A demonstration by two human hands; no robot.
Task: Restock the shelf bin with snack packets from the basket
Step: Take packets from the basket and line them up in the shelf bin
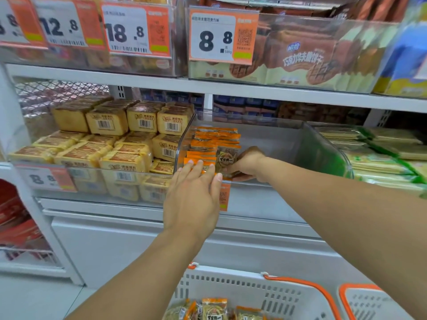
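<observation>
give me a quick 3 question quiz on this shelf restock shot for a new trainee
1. True or false: the right hand holds a snack packet inside the clear bin.
2. Where in the bin are the orange packets stacked? A) left side B) right side C) spread across the whole bin
3. Fill in: more packets wait below in the white ____.

Key: 1 true; 2 A; 3 basket. The left hand reaches with straight fingers at the bin's front.

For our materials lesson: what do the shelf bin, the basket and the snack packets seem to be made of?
Shelf bin: clear glossy plastic, probably acrylic; the packets show through its walls.
Basket: white matte moulded plastic with slotted walls and an orange handle.
Snack packets: thin shiny printed film, apparently plastic, with crimped orange ends.
</observation>
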